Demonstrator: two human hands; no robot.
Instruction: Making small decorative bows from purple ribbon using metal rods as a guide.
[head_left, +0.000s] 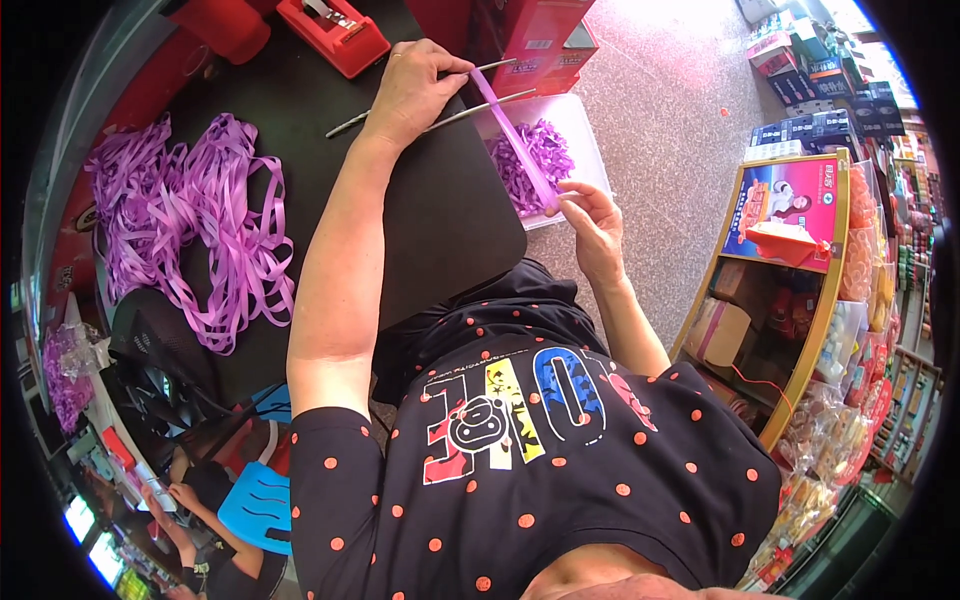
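My left hand (410,92) is over the far right part of the black table (440,210), its thumb and forefinger pinching the upper end of a purple ribbon (512,132). Taut, the ribbon slants down and right to my right hand (592,228), which grips its lower part between thumb and fingers. Two thin metal rods (508,99) jut past the table's edge beside my left hand; the ribbon passes over at least one of them. Below the ribbon stands a white plastic box (597,165) holding many purple ribbon pieces (548,150).
A big heap of loose purple ribbon (225,215) covers the table's left side. At the far edge sits a red tape dispenser (335,35). Red cartons (540,50) stand behind the box. To the right is a display cabinet (790,290); at lower left another person (235,520) sits.
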